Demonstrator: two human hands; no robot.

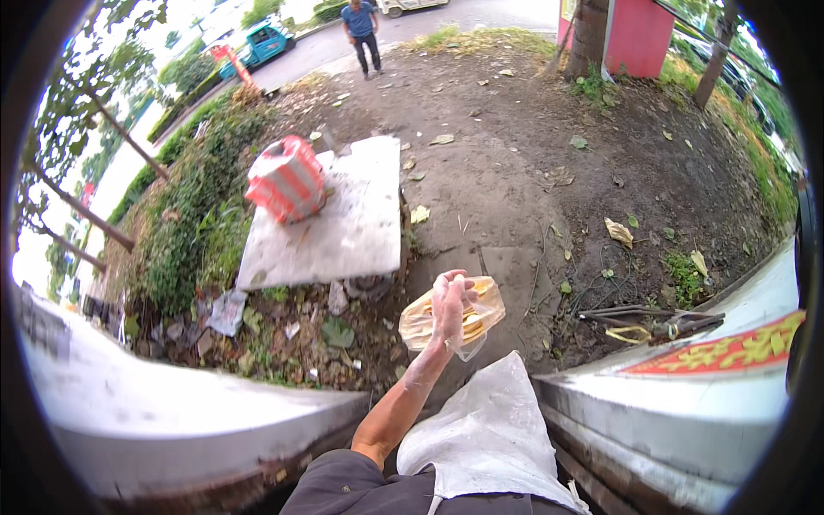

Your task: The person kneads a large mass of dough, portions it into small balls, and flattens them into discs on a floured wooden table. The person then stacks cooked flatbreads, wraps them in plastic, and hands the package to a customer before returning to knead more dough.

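My left hand (450,304) is out in front of me, its fingers curled and dusted with something white. It holds a thin clear plastic bag (421,320), which spreads out on both sides of the hand. Inside show flat yellowish pieces (477,325), apparently food; the hand hides part of them. My right hand is out of view. Below the bag hangs the pale apron (479,418) that I wear over dark clothing.
A white slab (341,244) ahead on the left bears a red-and-white striped bag (288,183). White walls (212,412) flank me, the right one (644,405) with a red banner. Sticks (650,318) and a thin cord lie right. A person (362,35) stands ahead near the road.
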